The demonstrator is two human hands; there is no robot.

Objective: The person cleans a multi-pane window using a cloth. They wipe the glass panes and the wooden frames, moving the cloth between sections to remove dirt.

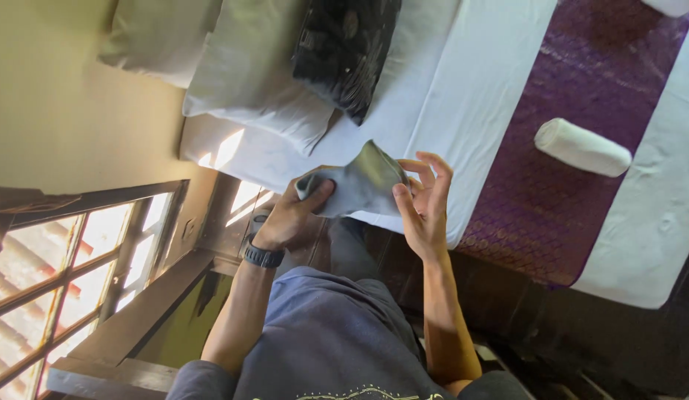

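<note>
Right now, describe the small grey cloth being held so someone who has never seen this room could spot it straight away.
Start at the white-sheeted bed with the purple patterned runner across it. At its near edge, the left hand and right hand hold the small grey cloth between them. Unlike the rolled white towel and the white pillows, it is grey, limp and lifted above the bed.

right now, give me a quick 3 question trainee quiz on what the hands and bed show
1. True or false: both hands hold the grey cloth.
2. What lies on the purple runner? A) rolled white towel B) black pillow C) wristwatch
3. Which hand, left hand or right hand, is on the arm with the dark wristwatch?

Key: 1 true; 2 A, the rolled white towel; 3 left.
</note>
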